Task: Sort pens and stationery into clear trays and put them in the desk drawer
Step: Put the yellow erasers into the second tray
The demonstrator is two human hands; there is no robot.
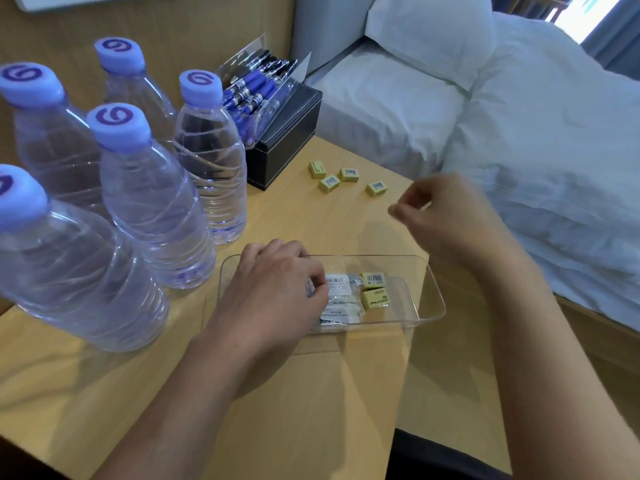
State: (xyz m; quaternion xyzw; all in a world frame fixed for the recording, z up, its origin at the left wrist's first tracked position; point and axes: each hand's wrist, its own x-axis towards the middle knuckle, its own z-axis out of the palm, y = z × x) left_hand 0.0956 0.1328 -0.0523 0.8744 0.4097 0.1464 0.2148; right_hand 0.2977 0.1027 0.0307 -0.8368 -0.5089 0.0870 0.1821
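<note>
A clear tray (427,292) lies on the wooden desk (311,393) near its right edge. Inside it are two yellow erasers (374,289) and several small white packets (337,299). My left hand (273,292) rests over the tray's left end, its curled fingers on the white packets. My right hand (446,216) hovers above the desk just beyond the tray, blurred, with its fingers loosely curled and nothing visible in them. Several more yellow erasers (346,178) lie loose on the desk further back. A second clear tray (263,88) filled with blue and black pens sits on a black box.
Several water bottles (156,202) with purple caps crowd the left half of the desk. The black box (287,140) stands behind them. A bed with white bedding (536,150) runs along the desk's right side. A wooden wall panel backs the desk.
</note>
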